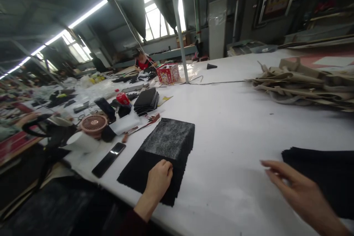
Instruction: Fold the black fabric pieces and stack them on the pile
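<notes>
A stack of black fabric pieces (pixel 132 169) lies on the table before me, with a mottled grey panel (pixel 168 136) across its far half. My left hand (pixel 160 175) rests on the stack near its right edge, fingers curled in. Its fingertips are hidden, so I cannot tell whether it pinches a layer. Over at the right, my right hand (pixel 295 188) is held with fingers stretched and slightly apart, nothing visible in them. It is beside a second pile of black fabric (pixel 326 166) and partly overlaps it in view; contact is unclear.
A smartphone (pixel 109 159), a white roll (pixel 82 142) and a pinkish fan (pixel 94 123) lie left. Behind are a stack of black pieces (pixel 146 100), a red box (pixel 168 73) and a metal pole (pixel 179 33). Beige fabric (pixel 306 83) is heaped far right. Another person (pixel 143 62) sits farther back.
</notes>
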Action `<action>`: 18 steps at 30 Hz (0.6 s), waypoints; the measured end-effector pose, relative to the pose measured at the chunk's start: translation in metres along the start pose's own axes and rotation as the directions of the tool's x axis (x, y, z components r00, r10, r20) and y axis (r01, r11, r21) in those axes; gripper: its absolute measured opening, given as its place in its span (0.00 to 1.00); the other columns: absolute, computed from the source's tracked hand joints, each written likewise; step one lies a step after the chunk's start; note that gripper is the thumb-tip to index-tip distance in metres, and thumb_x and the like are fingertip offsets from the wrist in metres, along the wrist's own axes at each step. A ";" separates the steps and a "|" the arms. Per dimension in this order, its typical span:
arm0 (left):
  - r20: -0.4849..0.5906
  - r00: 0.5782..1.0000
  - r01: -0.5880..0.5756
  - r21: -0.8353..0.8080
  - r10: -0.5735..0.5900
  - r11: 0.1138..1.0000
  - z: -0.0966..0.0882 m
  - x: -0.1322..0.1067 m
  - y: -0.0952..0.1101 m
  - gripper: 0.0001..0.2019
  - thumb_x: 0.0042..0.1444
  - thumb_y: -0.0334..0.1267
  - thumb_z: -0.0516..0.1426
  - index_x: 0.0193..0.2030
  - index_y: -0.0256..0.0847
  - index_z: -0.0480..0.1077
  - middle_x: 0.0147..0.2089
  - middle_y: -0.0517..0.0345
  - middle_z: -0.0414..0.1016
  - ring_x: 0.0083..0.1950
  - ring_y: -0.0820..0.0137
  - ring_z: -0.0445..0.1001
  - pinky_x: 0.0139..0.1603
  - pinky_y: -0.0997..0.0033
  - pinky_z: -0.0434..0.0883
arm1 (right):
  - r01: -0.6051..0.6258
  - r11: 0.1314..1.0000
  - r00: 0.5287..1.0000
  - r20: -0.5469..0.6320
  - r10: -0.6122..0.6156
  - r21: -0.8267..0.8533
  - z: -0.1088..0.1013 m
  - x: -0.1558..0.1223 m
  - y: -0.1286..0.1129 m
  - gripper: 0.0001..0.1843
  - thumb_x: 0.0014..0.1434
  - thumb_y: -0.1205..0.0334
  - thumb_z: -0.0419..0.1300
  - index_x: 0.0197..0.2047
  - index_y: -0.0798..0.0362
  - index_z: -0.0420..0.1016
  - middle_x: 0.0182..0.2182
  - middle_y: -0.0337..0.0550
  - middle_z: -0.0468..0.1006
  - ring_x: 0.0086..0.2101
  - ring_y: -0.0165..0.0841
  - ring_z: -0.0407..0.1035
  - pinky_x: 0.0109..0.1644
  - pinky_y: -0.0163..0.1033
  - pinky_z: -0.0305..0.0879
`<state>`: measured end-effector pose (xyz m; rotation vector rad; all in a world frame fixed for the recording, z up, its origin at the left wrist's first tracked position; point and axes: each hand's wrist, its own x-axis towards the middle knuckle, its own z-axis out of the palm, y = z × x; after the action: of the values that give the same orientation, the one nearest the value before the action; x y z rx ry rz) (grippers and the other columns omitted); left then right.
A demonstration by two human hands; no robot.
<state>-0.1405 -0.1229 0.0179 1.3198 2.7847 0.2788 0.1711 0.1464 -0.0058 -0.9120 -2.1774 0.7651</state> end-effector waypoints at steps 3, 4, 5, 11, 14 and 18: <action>-0.006 1.000 -0.005 -0.115 0.004 0.993 0.001 0.004 -0.006 0.09 0.60 0.29 0.51 0.34 0.40 0.71 0.37 0.56 0.72 0.41 0.68 0.72 0.43 0.71 0.64 | 0.082 0.974 0.959 0.250 -0.135 0.211 0.065 -0.003 -0.070 0.12 0.62 0.55 0.55 0.42 0.47 0.78 0.43 0.44 0.79 0.36 0.35 0.74 0.38 0.40 0.72; -0.004 1.000 0.000 -0.199 -0.001 0.980 0.001 0.006 -0.009 0.09 0.59 0.28 0.51 0.33 0.40 0.71 0.36 0.56 0.72 0.40 0.68 0.72 0.43 0.71 0.64 | 0.128 0.954 0.926 0.312 -0.213 0.270 0.085 -0.005 -0.091 0.12 0.63 0.58 0.53 0.43 0.48 0.78 0.44 0.44 0.78 0.39 0.34 0.73 0.42 0.39 0.72; 0.001 1.000 0.007 -0.285 -0.007 0.959 0.000 0.007 -0.014 0.09 0.58 0.29 0.51 0.33 0.40 0.71 0.35 0.56 0.72 0.38 0.69 0.71 0.42 0.71 0.64 | 0.180 0.932 0.893 0.345 -0.290 0.316 0.103 -0.007 -0.111 0.13 0.64 0.62 0.52 0.43 0.49 0.78 0.44 0.44 0.78 0.42 0.34 0.73 0.47 0.39 0.71; 0.046 0.999 0.032 -0.571 -0.006 0.820 0.000 0.014 -0.043 0.07 0.54 0.34 0.54 0.32 0.40 0.74 0.31 0.59 0.73 0.33 0.70 0.69 0.37 0.72 0.63 | 0.478 0.849 0.705 0.478 -0.523 0.223 0.182 -0.006 -0.172 0.19 0.60 0.75 0.51 0.47 0.49 0.76 0.49 0.41 0.77 0.45 0.34 0.68 0.51 0.42 0.65; 0.073 0.997 0.060 -0.703 -0.012 0.709 0.003 0.018 -0.052 0.06 0.51 0.35 0.56 0.30 0.39 0.75 0.29 0.60 0.74 0.31 0.71 0.68 0.35 0.72 0.63 | 0.528 0.842 0.685 0.532 -0.498 0.110 0.199 0.000 -0.174 0.17 0.60 0.76 0.51 0.44 0.52 0.77 0.47 0.43 0.77 0.44 0.36 0.66 0.49 0.42 0.65; 0.134 0.990 0.141 -0.879 -0.046 0.456 0.008 0.024 -0.065 0.05 0.47 0.36 0.61 0.28 0.36 0.75 0.26 0.59 0.73 0.29 0.71 0.69 0.33 0.73 0.65 | 0.550 0.832 0.700 0.507 -0.503 0.067 0.205 -0.001 -0.169 0.17 0.62 0.76 0.50 0.45 0.53 0.76 0.49 0.44 0.76 0.44 0.36 0.65 0.48 0.41 0.64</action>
<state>-0.2044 -0.1438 -0.0006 0.8171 1.9831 1.3962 -0.0460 -0.0068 -0.0130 -0.0608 -2.7641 0.6596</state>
